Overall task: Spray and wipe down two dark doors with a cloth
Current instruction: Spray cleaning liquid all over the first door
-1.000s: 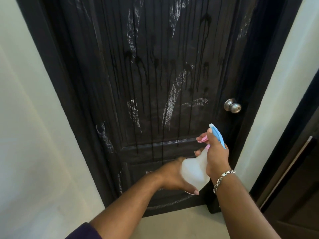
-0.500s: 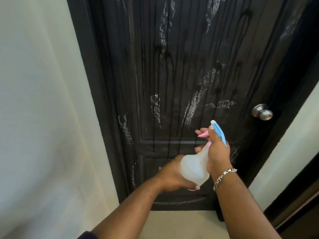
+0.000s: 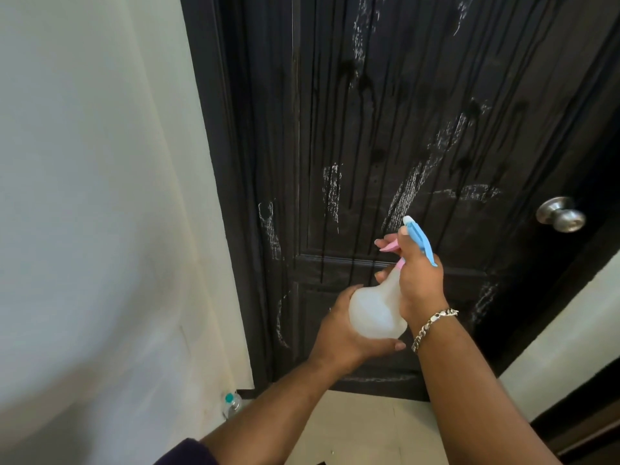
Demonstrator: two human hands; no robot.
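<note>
A dark panelled door (image 3: 385, 135) fills the upper middle, streaked with wet drip lines and white chalky smears. In front of its lower panel I hold a translucent white spray bottle (image 3: 374, 310) with a blue head and pink trigger. My right hand (image 3: 419, 280) grips the bottle's neck, fingers on the trigger, nozzle aimed at the door. My left hand (image 3: 345, 330) cups the bottle's body from below and the left. No cloth is in view.
A round metal knob (image 3: 562, 214) sticks out at the door's right edge. A pale wall (image 3: 100, 196) runs along the left. A small clear bottle with a teal cap (image 3: 230, 404) stands on the floor by the door frame. Another dark frame (image 3: 587, 427) shows at lower right.
The view has swung left, so the door and knob slid toward the right of the frame and the floor bottle came into sight. Both hands keep the same hold on the spray bottle.
</note>
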